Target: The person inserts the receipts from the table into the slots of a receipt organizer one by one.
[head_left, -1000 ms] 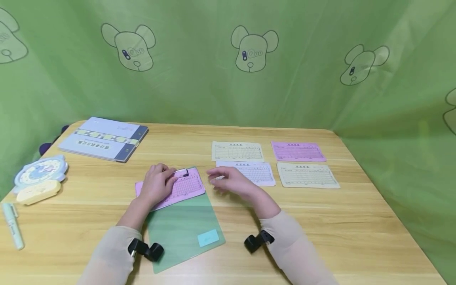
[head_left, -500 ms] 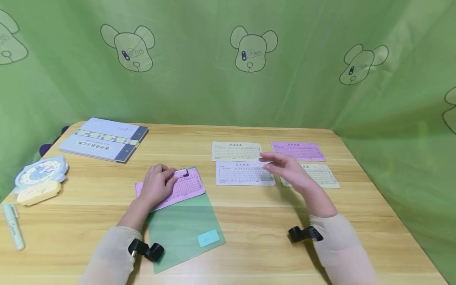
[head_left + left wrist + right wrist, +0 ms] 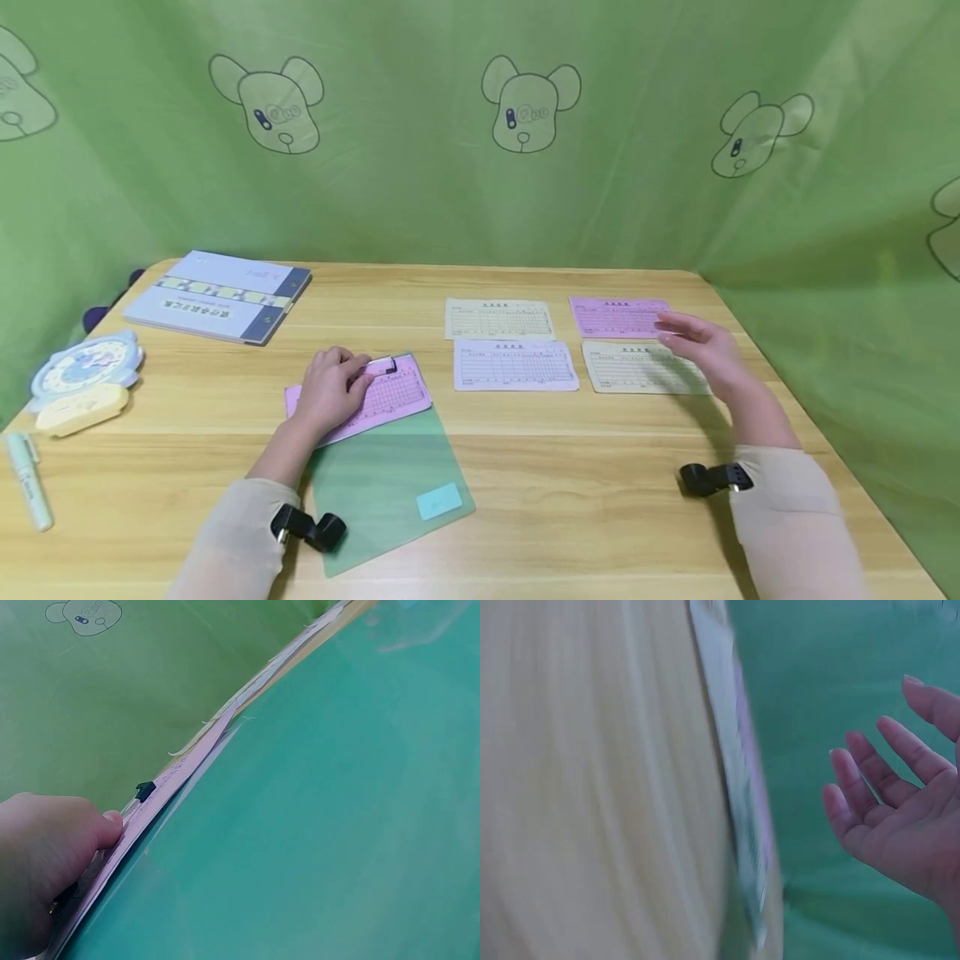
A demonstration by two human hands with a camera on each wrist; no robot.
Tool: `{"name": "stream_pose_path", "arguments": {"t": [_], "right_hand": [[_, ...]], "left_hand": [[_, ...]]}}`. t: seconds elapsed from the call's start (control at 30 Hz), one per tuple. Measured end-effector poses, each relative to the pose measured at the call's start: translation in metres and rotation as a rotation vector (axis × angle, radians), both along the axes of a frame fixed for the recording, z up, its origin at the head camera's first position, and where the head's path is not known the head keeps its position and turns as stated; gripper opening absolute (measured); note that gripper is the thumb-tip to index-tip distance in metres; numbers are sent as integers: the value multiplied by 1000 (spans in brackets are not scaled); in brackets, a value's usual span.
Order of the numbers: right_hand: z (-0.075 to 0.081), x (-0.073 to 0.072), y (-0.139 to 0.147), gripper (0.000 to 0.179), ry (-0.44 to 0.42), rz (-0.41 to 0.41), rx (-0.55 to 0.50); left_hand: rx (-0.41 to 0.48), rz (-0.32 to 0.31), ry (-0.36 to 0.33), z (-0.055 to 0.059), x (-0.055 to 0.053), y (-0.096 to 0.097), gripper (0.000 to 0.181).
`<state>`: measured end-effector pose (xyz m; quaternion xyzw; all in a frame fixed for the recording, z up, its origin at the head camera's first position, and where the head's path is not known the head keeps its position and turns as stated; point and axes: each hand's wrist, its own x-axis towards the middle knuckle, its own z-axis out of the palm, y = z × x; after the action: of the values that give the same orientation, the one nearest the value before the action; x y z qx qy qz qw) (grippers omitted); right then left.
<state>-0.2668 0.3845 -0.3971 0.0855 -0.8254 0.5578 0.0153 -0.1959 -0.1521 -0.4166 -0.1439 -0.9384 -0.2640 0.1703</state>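
Note:
A green clipboard (image 3: 390, 475) lies on the table with a pink printed form (image 3: 393, 398) at its top end. My left hand (image 3: 333, 387) rests over that end with bent fingers and thumb at the metal clip (image 3: 381, 365), covering part of clip and form. In the left wrist view the thumb lies along the pink form (image 3: 161, 795). My right hand (image 3: 701, 346) holds nothing, its fingers loosely extended above a pink slip (image 3: 618, 321) and a cream slip (image 3: 637, 371) on the right. In the right wrist view the right hand (image 3: 907, 802) shows parted fingers.
Another cream slip (image 3: 498, 319) and a white slip (image 3: 516, 367) lie left of the right-hand pair. At the left are a notebook (image 3: 217, 296), a blue clock-like item (image 3: 86, 362), a cream case (image 3: 82, 407) and a mint highlighter (image 3: 30, 483). A green curtain (image 3: 420, 208) stands behind the table.
My right hand has moved rightward, from beside the clipboard across the white slip to over the right-hand slips. The left hand and clipboard have stayed in place.

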Motion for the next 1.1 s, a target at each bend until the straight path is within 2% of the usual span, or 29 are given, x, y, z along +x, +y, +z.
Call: {"name": "stream_pose_path", "arguments": {"t": [0.07,0.17,0.3,0.4,0.5,0.6,0.73,0.83,1.1], "right_hand": [[-10,-7,20,55,-16,-53,-21],[-11,-4,35,64,-57,-125,46],[5,10,35,68,-158,-181,168],[21,22,24,65,-208,-181,229],[29,28,16,63,-229,-165,292],[21,26,19,62,-249,-172,299],[9,24,16,62,-268,-228,294],[5,24,14,63,-248,-261,323],[1,23,8,62,-193,-288,425]], "left_hand": [[1,0,-6,0,0,0,31],[4,-3,-3,0,0,0,30],[4,-9,5,0,0,0,30],[-1,-12,6,0,0,-1,30],[-4,-17,13,-1,0,-2,30],[-6,-20,22,-2,0,-2,30],[-11,-20,18,-2,0,-2,30],[-14,-16,3,-2,0,-2,31],[-18,-6,-5,-2,0,-1,31]]}}
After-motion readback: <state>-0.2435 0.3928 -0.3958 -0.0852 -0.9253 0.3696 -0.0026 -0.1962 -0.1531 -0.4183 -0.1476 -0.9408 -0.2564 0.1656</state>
